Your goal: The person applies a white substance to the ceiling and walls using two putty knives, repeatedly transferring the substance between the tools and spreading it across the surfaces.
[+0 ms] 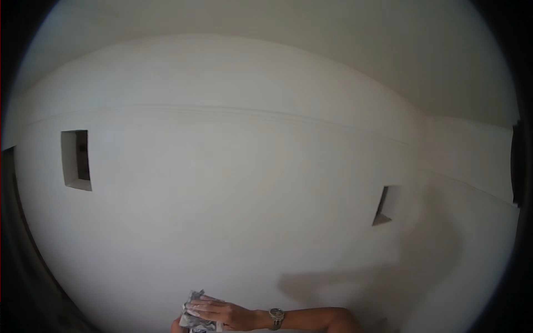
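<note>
Low in the head view, left of the middle, a crumpled grey-and-white sheet (pixel 191 321) is bunched between my hands. Whether it is paper or cloth I cannot make out. My right hand (pixel 233 316) reaches in from the right and lies over the sheet, its fingers pressed together against it. A metal wristwatch (pixel 276 317) is on the right wrist. Only a small part of my left hand (pixel 176 326) shows, at the sheet's left side, closed against it. The rest of that hand is cut off by the lower edge.
A plain white wall (pixel 222 194) fills most of the view. A square recessed opening (pixel 69 160) is at the left, another small recess (pixel 392 204) at the right. Dark edges stand at far left and far right. My arm's shadow falls on the lower right wall.
</note>
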### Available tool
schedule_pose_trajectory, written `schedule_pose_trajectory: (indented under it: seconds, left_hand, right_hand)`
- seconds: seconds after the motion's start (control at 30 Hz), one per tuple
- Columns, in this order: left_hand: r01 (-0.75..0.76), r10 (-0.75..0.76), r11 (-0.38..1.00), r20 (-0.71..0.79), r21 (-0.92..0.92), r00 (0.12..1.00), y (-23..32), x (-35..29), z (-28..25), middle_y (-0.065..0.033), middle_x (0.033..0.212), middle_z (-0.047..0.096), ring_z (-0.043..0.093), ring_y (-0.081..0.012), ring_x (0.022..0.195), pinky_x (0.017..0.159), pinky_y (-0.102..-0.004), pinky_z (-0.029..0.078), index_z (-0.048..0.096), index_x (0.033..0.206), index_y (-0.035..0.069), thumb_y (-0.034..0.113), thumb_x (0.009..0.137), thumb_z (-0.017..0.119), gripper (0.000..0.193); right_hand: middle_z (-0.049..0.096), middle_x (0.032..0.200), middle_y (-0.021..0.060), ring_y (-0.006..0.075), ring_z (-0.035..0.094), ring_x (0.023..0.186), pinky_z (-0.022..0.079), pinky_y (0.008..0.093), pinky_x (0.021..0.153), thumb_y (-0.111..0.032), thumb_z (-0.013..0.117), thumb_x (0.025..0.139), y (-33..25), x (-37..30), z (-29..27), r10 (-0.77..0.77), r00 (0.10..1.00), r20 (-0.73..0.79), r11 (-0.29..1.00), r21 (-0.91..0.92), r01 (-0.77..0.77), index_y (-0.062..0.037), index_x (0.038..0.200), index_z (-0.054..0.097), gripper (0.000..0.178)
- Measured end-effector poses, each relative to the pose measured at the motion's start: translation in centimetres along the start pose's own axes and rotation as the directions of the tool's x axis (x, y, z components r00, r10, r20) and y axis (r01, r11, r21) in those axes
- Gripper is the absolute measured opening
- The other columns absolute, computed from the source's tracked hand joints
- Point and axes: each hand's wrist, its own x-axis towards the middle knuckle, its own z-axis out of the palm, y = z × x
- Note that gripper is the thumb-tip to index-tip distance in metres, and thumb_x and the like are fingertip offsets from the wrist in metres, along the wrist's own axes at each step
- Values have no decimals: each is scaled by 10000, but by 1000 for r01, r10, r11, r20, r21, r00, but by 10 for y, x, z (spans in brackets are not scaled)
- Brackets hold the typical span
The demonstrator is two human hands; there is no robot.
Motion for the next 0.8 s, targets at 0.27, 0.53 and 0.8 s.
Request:
schedule_pose_trajectory:
  seconds: [0.27, 0.53, 0.8]
  left_hand:
    - [-144, 129, 943, 70, 300, 989, -14, 6, 30, -68, 1081, 626, 621, -165, 917, 729, -282, 522, 453, 1383, 27, 254, 1035, 432, 416]
    - [-281, 379, 870, -186, 405, 907, -76, -5, 65, -36, 1147, 625, 609, -173, 1011, 866, -342, 497, 467, 1386, 62, 327, 1027, 458, 446]
    - [-439, 566, 815, -356, 379, 743, -173, -63, 39, -60, 1266, 587, 552, -218, 1163, 967, -410, 451, 483, 1378, 59, 369, 1038, 418, 465]
  right_hand:
    - [535, 1394, 120, 259, 476, 1323, 321, 453, 1161, -9, 560, 850, 35, -130, -84, 285, 957, 57, 885, -398, -240, -20, 1320, 550, 470]
    - [637, 1036, 75, 180, 634, 953, 531, 347, 836, -32, 630, 836, 76, -128, -273, 775, 188, -603, 626, 773, -103, 17, 1135, 571, 308]
    - [610, 812, 44, 121, 559, 733, 466, 319, 658, -160, 551, 947, -7, 54, -540, -255, 206, -945, 962, -269, -44, 26, 867, 608, 210]
